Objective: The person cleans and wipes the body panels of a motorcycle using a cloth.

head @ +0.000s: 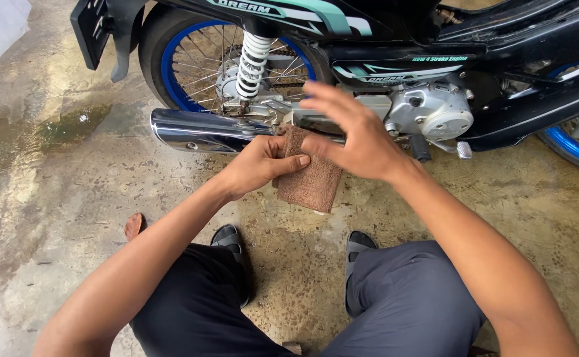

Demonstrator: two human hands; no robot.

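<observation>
1. One black motorcycle with teal and white striped side panels stands on the wet concrete floor.
2. Two blue-rimmed spoked wheels are partly in view: the rear one and a slice of the front one.
3. One long chrome exhaust pipe.
4. One white coiled shock-absorber spring.
5. One silver metal engine casing.
6. One brown terry cloth, folded into a rectangle.
7. Two bare hands: the left hand and the right hand.
8. Two dark open-toed sandals, one on the left foot and one on the right foot.
9. One black rear mudguard flap.
</observation>
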